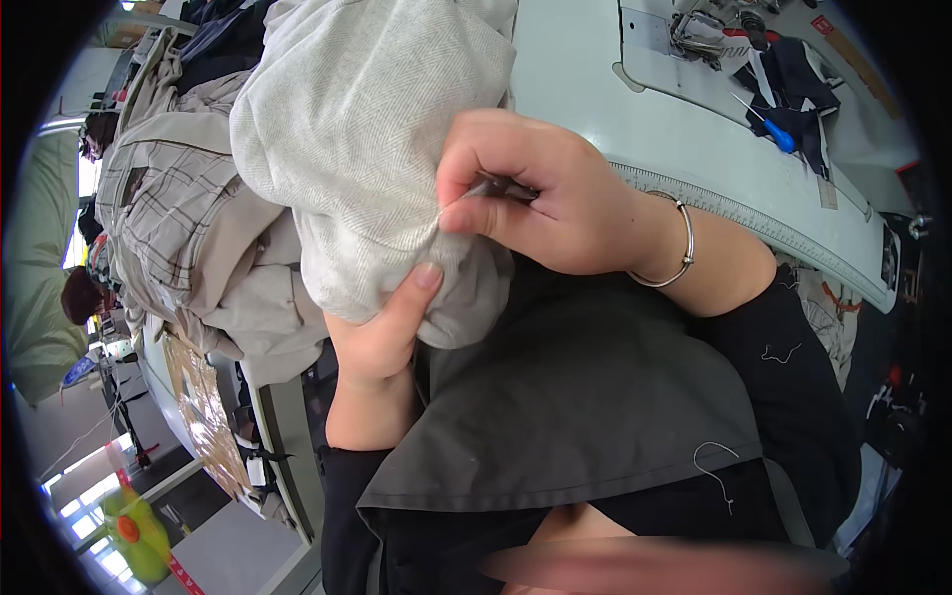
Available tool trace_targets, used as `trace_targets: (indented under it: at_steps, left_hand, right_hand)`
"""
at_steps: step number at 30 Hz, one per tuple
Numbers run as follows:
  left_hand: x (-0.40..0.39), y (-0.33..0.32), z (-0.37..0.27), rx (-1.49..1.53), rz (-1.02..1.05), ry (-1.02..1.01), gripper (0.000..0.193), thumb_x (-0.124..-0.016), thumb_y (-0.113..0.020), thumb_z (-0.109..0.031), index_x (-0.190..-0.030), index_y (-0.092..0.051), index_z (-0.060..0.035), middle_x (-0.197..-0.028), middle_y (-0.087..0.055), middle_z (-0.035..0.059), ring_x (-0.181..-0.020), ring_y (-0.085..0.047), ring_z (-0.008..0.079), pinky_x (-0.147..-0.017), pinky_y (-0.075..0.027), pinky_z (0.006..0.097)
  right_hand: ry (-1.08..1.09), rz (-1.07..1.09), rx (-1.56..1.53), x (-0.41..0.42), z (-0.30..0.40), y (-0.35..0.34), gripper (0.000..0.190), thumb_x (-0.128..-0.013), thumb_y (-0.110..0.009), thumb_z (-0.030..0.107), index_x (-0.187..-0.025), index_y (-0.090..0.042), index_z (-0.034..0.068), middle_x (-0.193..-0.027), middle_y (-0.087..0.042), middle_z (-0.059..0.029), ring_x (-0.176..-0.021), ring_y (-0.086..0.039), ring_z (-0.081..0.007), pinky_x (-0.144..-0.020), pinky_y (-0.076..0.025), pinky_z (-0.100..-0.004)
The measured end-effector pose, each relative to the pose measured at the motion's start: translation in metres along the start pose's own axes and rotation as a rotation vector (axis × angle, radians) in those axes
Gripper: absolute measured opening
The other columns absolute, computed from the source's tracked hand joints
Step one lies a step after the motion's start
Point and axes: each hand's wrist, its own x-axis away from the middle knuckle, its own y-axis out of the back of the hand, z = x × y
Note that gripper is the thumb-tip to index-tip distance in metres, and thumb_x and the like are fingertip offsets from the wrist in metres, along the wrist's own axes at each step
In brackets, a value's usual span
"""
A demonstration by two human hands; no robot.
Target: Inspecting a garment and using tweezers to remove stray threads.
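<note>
A bunched piece of pale herringbone fabric (357,119) hangs over the table edge in front of me. My left hand (387,327) grips its lower part, the thumb on top and the fingers hidden beneath the cloth. With thumb and index finger my right hand (535,193) pinches the cloth at a seam or edge; a small dark object, too hidden to identify, shows inside the curled fingers. A metal bangle (690,245) circles the right wrist. Both hands are close together, the right one above and to the right of the left.
A sewing machine (699,37) stands at the upper right on the white table (565,97). Near it lie navy fabric pieces (799,82) and a blue-handled awl (779,137). A ruler (714,192) follows the table's near edge. Beige and checked garments (178,216) are heaped at left.
</note>
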Motion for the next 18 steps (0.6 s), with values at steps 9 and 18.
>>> trace_targets:
  at_steps: [9,18]
  left_hand:
    - [0.0048,0.0022,0.0049,0.279,0.018,0.059,0.062,-0.08,-0.067,-0.01,-0.132,-0.04,0.0064,-0.127,-0.052,0.0155,-0.118,-0.05,0.0263,-0.103,-0.035,0.0371]
    - [0.0017,-0.0039,0.0022,0.173,0.014,0.025,0.059,-0.082,-0.065,-0.01,-0.133,-0.04,0.0058,-0.127,-0.052,0.0158,-0.117,-0.051,0.027,-0.103,-0.036,0.0378]
  right_hand:
    - [-0.226,0.092,-0.23,0.0001,0.0064,-0.0027,0.011,-0.089,-0.061,0.011,-0.085,-0.054,0.005,-0.072,-0.051,0.0045,-0.064,-0.041,-0.0033,-0.058,-0.034,-0.0199]
    - [-0.382,0.097,-0.39,0.0067,0.0036,-0.0024,0.012,-0.091,-0.06,0.012,-0.086,-0.052,0.005,-0.073,-0.05,0.0046,-0.065,-0.043,-0.0027,-0.058,-0.035,-0.0187]
